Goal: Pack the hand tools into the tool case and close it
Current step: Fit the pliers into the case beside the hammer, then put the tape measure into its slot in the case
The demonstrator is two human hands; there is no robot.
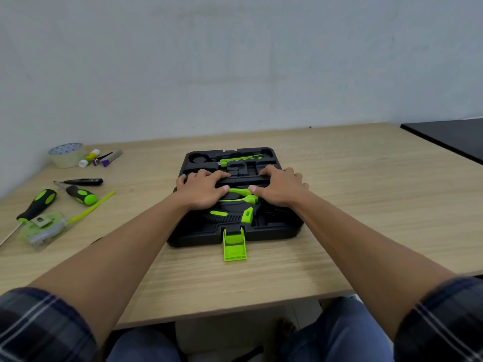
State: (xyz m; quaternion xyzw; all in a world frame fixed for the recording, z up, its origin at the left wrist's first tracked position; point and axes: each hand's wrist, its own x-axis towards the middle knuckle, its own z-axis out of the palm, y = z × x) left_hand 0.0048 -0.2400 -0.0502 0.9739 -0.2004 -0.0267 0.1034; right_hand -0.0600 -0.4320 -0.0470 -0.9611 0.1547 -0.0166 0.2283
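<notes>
We are pressing left hand and right hand, fingers nearly flat, gripping nothing, onto tools in the open case centred on the table, its latch pointing toward the near edge; screwdrivers are lying well apart leftward.

I see blk tool case flat & open, green latch flopped toward me, green/blk tools inside; 2 screwdrivers lie well left, outside.

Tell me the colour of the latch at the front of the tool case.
Lime green latch, against the black tool case; clearest in the head view.
</notes>
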